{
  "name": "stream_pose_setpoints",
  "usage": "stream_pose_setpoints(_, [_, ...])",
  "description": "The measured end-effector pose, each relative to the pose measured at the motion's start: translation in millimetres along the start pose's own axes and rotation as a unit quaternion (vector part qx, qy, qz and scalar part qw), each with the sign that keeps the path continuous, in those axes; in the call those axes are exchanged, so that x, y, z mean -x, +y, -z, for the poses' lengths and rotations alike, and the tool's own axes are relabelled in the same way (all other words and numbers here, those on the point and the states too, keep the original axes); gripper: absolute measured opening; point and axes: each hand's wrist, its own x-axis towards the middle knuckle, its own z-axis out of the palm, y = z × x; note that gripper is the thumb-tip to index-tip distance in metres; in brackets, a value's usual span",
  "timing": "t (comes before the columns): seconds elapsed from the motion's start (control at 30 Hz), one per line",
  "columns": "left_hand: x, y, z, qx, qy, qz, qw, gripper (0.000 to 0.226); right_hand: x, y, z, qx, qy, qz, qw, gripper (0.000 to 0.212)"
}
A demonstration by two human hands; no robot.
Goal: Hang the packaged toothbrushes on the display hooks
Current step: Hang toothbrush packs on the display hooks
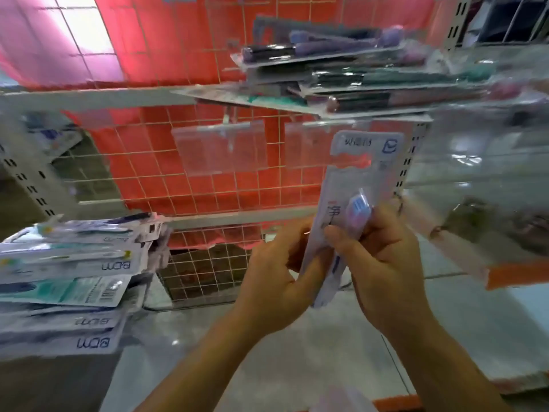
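A white packaged toothbrush (pixel 356 179) stands upright in front of the wire display grid (pixel 208 162). My left hand (pixel 276 272) grips its lower left edge and my right hand (pixel 383 263) grips its right side, thumb on the front. The pack's top tab sits just below a hook with a clear price tag holder (pixel 309 144). A second hook and tag holder (pixel 219 147) hang further left. Several dark toothbrush packs (pixel 341 72) hang on hooks above. The frame is blurred.
A stack of white and teal toothbrush packs (pixel 65 281) hangs at the lower left. Clear plastic packaging (pixel 481 173) fills the right side. White shelf rails (pixel 89 98) cross the red-backed grid. Grey floor tiles (pixel 267 367) lie below.
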Motion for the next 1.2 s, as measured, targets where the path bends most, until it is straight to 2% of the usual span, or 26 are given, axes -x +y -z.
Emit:
stream_pose_setpoints(0.27, [19,-50,-26,-0.021,-0.001,-0.027,0.999,0.025,18,58,17,-0.020,0.006,0.020,1.000,0.027])
stream_pose_setpoints(0.47, [19,-65,-55,0.048,0.013,0.021,0.999,0.048,13,70,43,-0.035,0.041,0.034,0.998,0.041])
stream_pose_setpoints(0.6, [14,-62,-72,0.039,0.035,0.019,0.998,0.039,8,64,60,-0.036,0.042,0.057,0.997,0.044])
stream_pose_setpoints(0.73, [5,-58,-86,0.036,0.047,0.005,0.998,0.034,5,57,73,-0.022,0.044,0.094,0.994,0.037])
stream_pose_setpoints(0.87, [-3,-51,-94,-0.016,0.054,0.011,0.998,0.021,-1,51,84,-0.011,0.056,0.103,0.993,0.029])
stream_pose_setpoints(0.97, [-8,-48,-98,-0.045,0.064,0.000,0.997,0.011,-5,47,90,-0.012,0.057,0.100,0.993,0.031])
stream_pose_setpoints(1.2, [-12,-44,-106,-0.026,0.032,-0.017,0.999,0.006,-2,48,105,0.045,0.069,0.105,0.991,0.031])
